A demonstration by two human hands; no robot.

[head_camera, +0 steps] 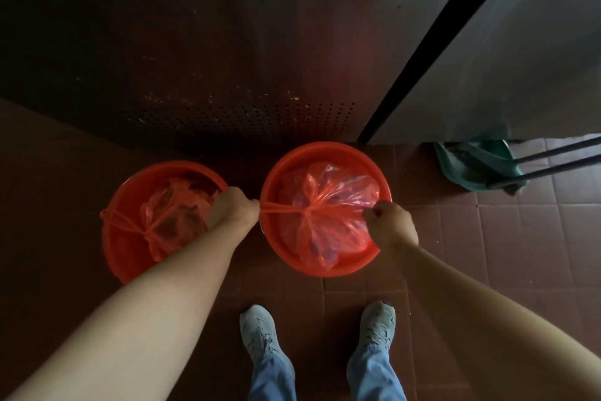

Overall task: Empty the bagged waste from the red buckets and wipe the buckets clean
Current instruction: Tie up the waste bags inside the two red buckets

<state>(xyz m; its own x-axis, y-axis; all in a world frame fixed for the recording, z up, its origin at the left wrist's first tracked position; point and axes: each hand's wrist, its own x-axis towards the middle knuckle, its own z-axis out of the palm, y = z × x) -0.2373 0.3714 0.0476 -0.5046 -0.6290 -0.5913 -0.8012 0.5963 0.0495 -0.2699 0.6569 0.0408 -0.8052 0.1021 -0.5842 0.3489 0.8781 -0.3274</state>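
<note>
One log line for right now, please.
stage: nothing emptied yet | left hand: at left bucket rim, grip hidden | right hand: curled on rope handle of right bucket | left bag, right bag: tied, inside

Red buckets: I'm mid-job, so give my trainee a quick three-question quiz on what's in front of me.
1. Choose one: what crosses the top of the right bucket, above its bag?
A) a red rope handle
B) a metal lid
C) a mop handle
2. True or false: the left bucket holds no bag.
3. Short answer: which hand grips the rope handle at the right bucket's right rim?

Key
1. A, the rope handle.
2. False: the left bucket holds a tied red bag.
3. The right hand.
</note>
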